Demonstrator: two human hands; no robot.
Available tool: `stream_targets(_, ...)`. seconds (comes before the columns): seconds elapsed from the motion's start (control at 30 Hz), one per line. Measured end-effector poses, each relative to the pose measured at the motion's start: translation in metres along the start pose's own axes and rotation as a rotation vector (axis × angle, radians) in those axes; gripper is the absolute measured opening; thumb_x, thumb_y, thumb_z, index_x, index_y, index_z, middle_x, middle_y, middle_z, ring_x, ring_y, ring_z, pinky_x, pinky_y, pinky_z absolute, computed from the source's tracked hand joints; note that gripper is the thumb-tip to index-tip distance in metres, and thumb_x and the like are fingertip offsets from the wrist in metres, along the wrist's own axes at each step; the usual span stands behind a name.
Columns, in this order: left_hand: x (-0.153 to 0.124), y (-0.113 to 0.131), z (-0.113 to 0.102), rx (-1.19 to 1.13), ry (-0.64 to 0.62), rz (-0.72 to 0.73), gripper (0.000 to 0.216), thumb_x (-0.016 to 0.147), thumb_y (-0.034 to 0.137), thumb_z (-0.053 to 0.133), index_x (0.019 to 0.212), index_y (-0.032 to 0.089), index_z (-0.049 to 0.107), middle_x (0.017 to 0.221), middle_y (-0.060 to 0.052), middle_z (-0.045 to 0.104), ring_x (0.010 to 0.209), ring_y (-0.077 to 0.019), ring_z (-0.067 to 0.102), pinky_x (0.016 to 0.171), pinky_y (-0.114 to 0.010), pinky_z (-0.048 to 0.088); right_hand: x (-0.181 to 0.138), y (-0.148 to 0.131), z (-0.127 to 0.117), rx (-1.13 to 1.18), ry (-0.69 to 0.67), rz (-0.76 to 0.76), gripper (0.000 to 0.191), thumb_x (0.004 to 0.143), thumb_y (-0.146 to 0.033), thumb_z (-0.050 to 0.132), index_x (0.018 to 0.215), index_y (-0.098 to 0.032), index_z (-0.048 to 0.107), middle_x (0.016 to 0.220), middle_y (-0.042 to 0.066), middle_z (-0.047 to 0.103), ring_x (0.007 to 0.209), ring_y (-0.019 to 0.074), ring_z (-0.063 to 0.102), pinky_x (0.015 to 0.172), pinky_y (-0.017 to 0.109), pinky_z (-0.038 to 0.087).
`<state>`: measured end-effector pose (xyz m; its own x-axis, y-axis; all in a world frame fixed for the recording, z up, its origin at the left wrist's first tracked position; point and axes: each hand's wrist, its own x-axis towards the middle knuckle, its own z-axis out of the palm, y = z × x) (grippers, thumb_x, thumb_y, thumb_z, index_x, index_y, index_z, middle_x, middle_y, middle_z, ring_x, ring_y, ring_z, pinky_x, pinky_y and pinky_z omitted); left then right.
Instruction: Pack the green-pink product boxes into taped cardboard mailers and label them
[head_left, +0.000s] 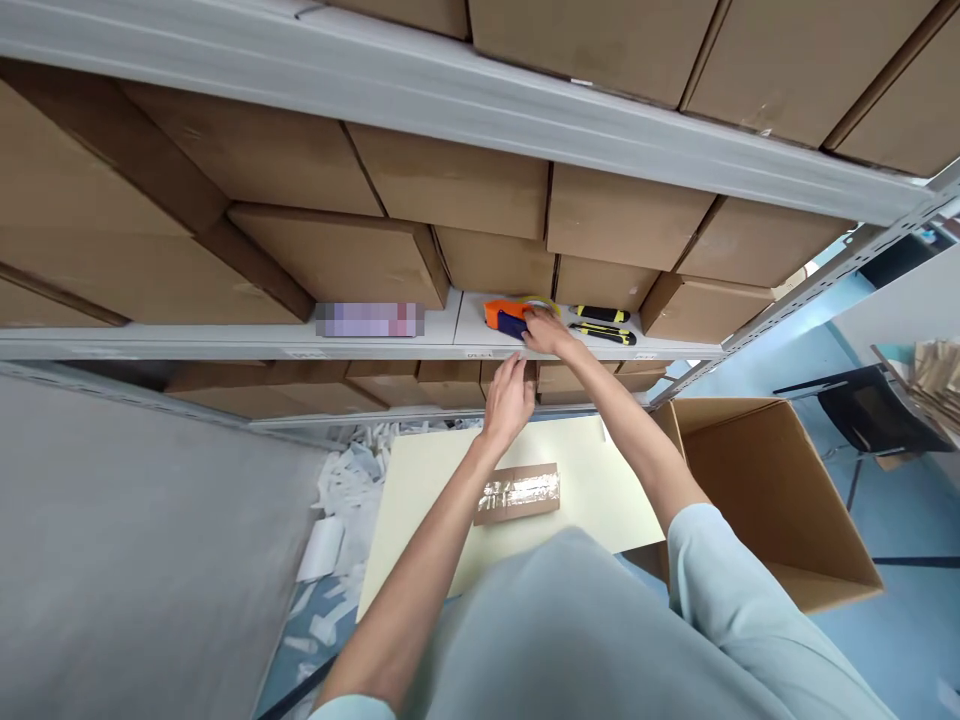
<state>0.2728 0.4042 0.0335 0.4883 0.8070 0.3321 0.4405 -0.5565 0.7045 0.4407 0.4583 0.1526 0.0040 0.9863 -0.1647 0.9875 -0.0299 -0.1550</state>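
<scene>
On the middle shelf, my right hand (546,331) grips an orange and blue tape dispenser (504,317). Its fingers hide part of the dispenser, and a yellow curved piece (538,301) shows just behind. To the right of that hand lie a black and yellow utility knife (601,314) and another utility knife (604,333). My left hand (511,398) is raised just below the shelf edge, fingers extended and holding nothing visible. Under my arms, a small cardboard box (519,493) with shiny clear tape along its top lies on a pale yellow tabletop (592,480).
Cardboard boxes (450,185) fill the metal shelves (375,95) ahead. A large open carton (765,500) stands to the right of the table. White paper scraps (349,500) litter the floor at left beside a grey wall (142,520). A black chair (877,415) stands at far right.
</scene>
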Motion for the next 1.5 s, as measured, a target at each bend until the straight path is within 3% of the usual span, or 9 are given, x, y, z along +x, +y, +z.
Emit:
stream_targets(0.17, -0.096, -0.040, -0.007, -0.015, -0.050, -0.213, 0.061, 0.104, 0.032, 0.058, 0.163, 0.017, 0.061, 0.175, -0.020, 0.056, 0.166, -0.0380, 0.050, 0.143, -0.059, 0.035, -0.041, 0.017, 0.049, 0.075, 0.309, -0.014, 0.071, 0.116, -0.035, 0.050, 0.178, -0.006, 0.033, 0.180, 0.029, 0.043, 0.170, 0.0442, 0.038, 0.142, 0.063, 0.032)
stream_targets(0.37, -0.235, -0.086, -0.027, 0.056, -0.174, -0.780, 0.065, 0.104, 0.040, 0.060, 0.162, 0.011, 0.058, 0.163, -0.027, 0.065, 0.154, -0.0416, 0.062, 0.132, -0.058, 0.047, -0.210, -0.018, 0.197, 0.380, 0.210, 0.277, 0.074, 0.122, -0.049, 0.028, 0.188, -0.020, 0.009, 0.189, 0.021, 0.032, 0.180, 0.0392, 0.024, 0.143, 0.069, 0.028)
stream_targets(0.47, -0.258, -0.085, -0.017, 0.085, -0.304, -0.887, 0.056, 0.105, 0.045, 0.060, 0.151, 0.014, 0.065, 0.147, -0.025, 0.076, 0.139, -0.0413, 0.072, 0.121, -0.055, 0.055, -0.266, -0.055, 0.260, 0.545, 0.005, 0.458, 0.078, 0.122, -0.048, 0.030, 0.187, -0.010, 0.010, 0.189, 0.026, 0.030, 0.180, 0.0363, 0.026, 0.145, 0.060, 0.031)
stream_targets(0.6, -0.248, -0.073, 0.011, 0.112, -0.397, -0.888, 0.039, 0.107, 0.052, 0.059, 0.124, 0.019, 0.071, 0.119, -0.019, 0.084, 0.118, -0.0415, 0.078, 0.105, -0.051, 0.058, -0.272, -0.078, 0.311, 0.691, -0.148, 0.624, 0.079, 0.121, -0.043, 0.033, 0.181, 0.004, 0.013, 0.188, 0.032, 0.027, 0.178, 0.0346, 0.031, 0.140, 0.048, 0.040)
stream_targets(0.83, -0.236, -0.058, 0.040, 0.251, -0.359, -1.048, 0.076, 0.090, 0.074, 0.083, 0.132, 0.013, 0.065, 0.123, -0.025, 0.082, 0.119, -0.0435, 0.077, 0.097, -0.045, 0.059, -0.257, -0.073, 0.346, 0.833, -0.065, 0.807, 0.096, 0.112, -0.078, 0.048, 0.177, -0.008, 0.033, 0.169, 0.029, 0.059, 0.150, 0.0455, 0.066, 0.122, 0.061, 0.057)
stream_targets(0.97, -0.248, -0.068, 0.037, 0.177, -0.315, -0.937, 0.042, 0.112, 0.059, 0.056, 0.111, 0.020, 0.070, 0.100, -0.015, 0.082, 0.099, -0.0332, 0.077, 0.090, -0.038, 0.054, -0.264, -0.068, 0.360, 0.861, 0.002, 0.772, 0.084, 0.119, -0.070, 0.023, 0.181, -0.015, 0.033, 0.169, 0.022, 0.062, 0.149, 0.0406, 0.067, 0.123, 0.060, 0.057)
stream_targets(1.07, -0.255, -0.079, 0.031, 0.105, -0.307, -0.873, 0.044, 0.117, 0.051, 0.043, 0.101, 0.021, 0.071, 0.085, -0.011, 0.076, 0.091, -0.0296, 0.074, 0.088, -0.035, 0.051, -0.268, -0.062, 0.364, 0.870, 0.044, 0.711, 0.082, 0.120, -0.069, 0.012, 0.184, -0.021, 0.030, 0.171, 0.015, 0.062, 0.154, 0.0328, 0.065, 0.128, 0.052, 0.054)
stream_targets(1.33, -0.262, -0.070, 0.035, 0.061, -0.145, -0.788, 0.068, 0.112, 0.053, 0.053, 0.160, 0.004, 0.057, 0.154, -0.031, 0.067, 0.151, -0.0430, 0.058, 0.127, -0.053, 0.046, -0.275, -0.056, 0.363, 0.773, 0.119, 0.660, 0.100, 0.118, -0.072, 0.014, 0.182, 0.005, 0.022, 0.189, 0.029, 0.027, 0.180, 0.0346, 0.026, 0.145, 0.052, 0.028)
stream_targets(1.5, -0.270, -0.069, 0.027, 0.058, -0.213, -0.733, 0.052, 0.099, 0.030, 0.065, 0.147, 0.009, 0.068, 0.137, -0.027, 0.074, 0.139, -0.0436, 0.066, 0.126, -0.059, 0.049, -0.286, -0.058, 0.365, 0.636, 0.136, 0.594, 0.079, 0.120, -0.062, 0.037, 0.173, -0.004, 0.047, 0.168, 0.031, 0.056, 0.161, 0.0393, 0.051, 0.134, 0.057, 0.044)
